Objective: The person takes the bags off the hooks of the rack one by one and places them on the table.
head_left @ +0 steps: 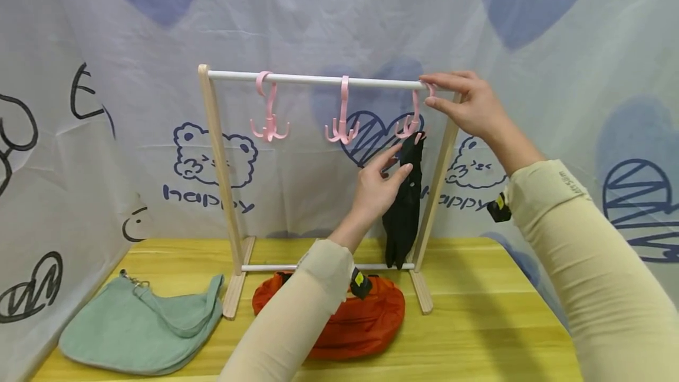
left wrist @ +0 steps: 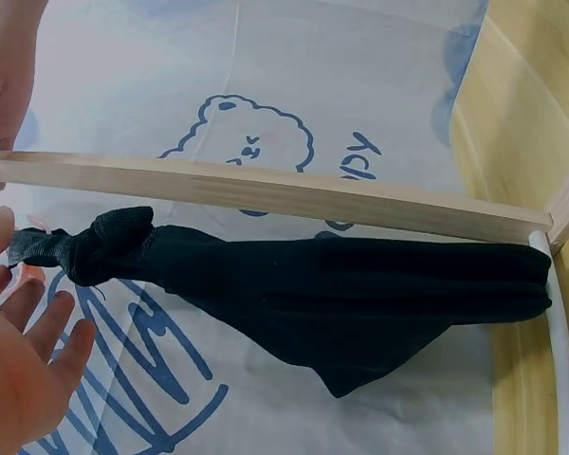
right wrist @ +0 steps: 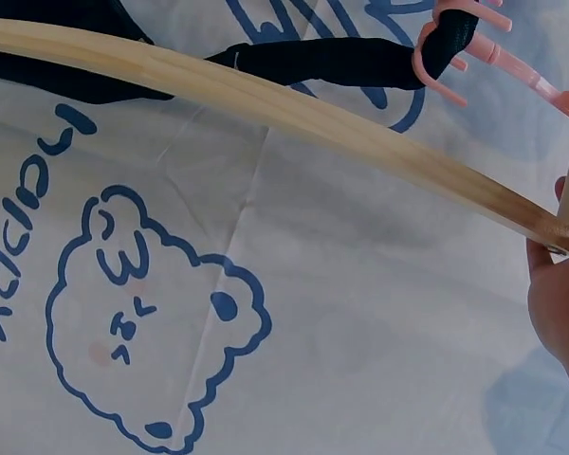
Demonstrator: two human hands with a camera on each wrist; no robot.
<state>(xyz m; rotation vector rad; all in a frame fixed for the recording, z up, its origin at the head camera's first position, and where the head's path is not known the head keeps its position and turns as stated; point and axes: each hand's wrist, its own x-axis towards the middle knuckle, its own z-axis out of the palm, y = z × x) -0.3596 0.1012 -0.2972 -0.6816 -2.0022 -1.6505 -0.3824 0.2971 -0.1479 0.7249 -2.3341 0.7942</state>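
Observation:
A black cloth bag (head_left: 407, 205) hangs by its strap from the rightmost pink hook (head_left: 411, 128) on a small rack. My right hand (head_left: 469, 105) grips that hook's curved top at the right end of the white rod (head_left: 307, 79), index finger above and thumb below. Just left of the bag's strap is my left hand (head_left: 378, 187), fingers spread and extended. In the left wrist view the same hand (left wrist: 24, 360) holds nothing, and the bag (left wrist: 360, 284) dangles down to the rack's lower bar (left wrist: 559, 351). The right wrist view shows the strap (right wrist: 332, 63) looped over a prong.
Two more pink hooks, one on the left (head_left: 270, 125) and one in the middle (head_left: 343, 125), hang on the rod. A pale green handbag (head_left: 132, 329) lies on the wooden table (head_left: 477, 311) at left. An orange bag (head_left: 366, 329) lies at the rack's foot, partly behind my left forearm.

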